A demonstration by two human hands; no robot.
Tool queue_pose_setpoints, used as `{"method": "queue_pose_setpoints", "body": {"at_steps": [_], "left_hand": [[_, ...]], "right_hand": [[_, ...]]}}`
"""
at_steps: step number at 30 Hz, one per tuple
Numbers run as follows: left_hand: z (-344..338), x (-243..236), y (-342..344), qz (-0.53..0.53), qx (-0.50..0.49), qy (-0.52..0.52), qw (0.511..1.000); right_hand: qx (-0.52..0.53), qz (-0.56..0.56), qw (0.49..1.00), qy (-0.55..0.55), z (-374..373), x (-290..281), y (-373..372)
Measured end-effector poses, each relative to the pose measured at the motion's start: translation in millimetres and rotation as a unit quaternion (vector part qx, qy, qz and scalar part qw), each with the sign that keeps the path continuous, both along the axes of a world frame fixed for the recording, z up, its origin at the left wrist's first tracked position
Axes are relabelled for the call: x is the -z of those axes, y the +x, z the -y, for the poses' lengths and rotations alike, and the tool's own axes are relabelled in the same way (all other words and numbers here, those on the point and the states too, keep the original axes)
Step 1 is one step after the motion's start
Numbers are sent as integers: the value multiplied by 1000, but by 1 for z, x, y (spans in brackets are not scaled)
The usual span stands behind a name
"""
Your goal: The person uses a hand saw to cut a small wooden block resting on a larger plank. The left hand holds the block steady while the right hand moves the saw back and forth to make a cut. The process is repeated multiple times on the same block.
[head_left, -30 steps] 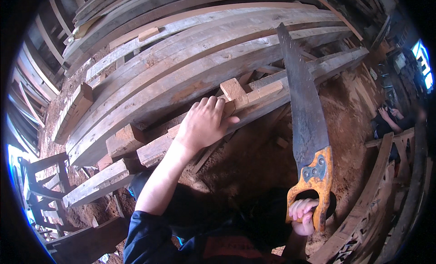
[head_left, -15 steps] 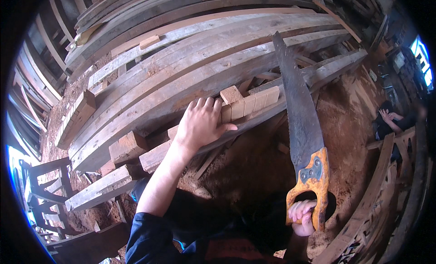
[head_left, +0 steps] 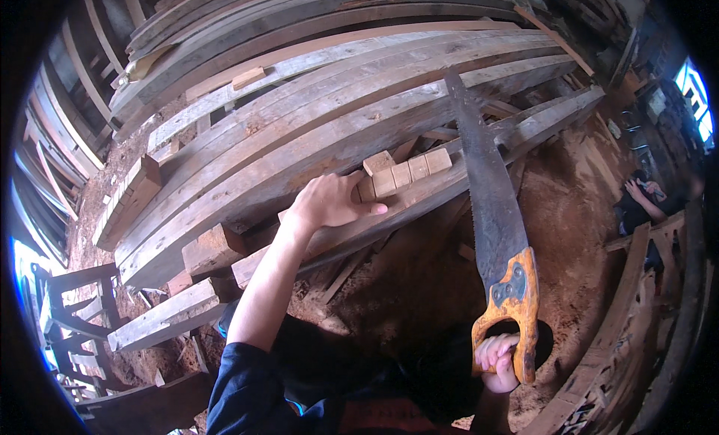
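The work in hand looks like sawing a long timber: the right hand (head_left: pixel 500 360) is clenched through the orange wooden handle of a handsaw (head_left: pixel 490 218), whose rusty, dark blade runs up and away from the handle until its tip lies over the beam (head_left: pixel 419 192) just right of a short row of small wooden blocks (head_left: pixel 401 173). The left hand (head_left: pixel 329 201) is spread flat on that same beam, palm down, fingers touching the leftmost of the blocks; it grasps nothing, only presses and steadies.

By my judgement the cut is at the setting-up or stroke stage (no kerf can be made out from here, since the blade hides the spot). The next move would call for keeping the blade square to the beam, the left fingers well clear of the teeth, and firm downward pressure so that the beam does not shift on the stack of planks (head_left: pixel 322 83) behind it.

Below the beam the ground is covered in reddish sawdust (head_left: pixel 569 210). Right of the saw, another person (head_left: pixel 644 199) crouches in dark clothes. Left of the beam stands a wooden frame (head_left: pixel 71 300), perhaps a chair.

No packages, labels or signs show anywhere around the beam.
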State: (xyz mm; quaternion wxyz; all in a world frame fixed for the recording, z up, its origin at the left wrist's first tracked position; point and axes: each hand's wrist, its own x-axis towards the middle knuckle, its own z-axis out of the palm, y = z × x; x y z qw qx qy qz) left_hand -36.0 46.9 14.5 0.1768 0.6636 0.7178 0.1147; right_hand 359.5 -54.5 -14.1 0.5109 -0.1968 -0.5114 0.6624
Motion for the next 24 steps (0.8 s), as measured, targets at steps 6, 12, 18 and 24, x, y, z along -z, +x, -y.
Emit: {"method": "queue_pose_setpoints", "body": {"at_steps": [6,12,18,24], "left_hand": [[17,-5,38,-14,-14,19,1000],[23,7,40,-37,-39,84,995],[22,9,40,-40,-54,74,995],[22,12,36,-35,-38,87,995]], "right_hand": [[-5,-5,1000,17,0,-10,-15],[-12,-30,999,-20,6,-16,-54],[-8,-8,999,-49,2,-28,-85],[-11,33,999,-27,0,-36,-92]]}}
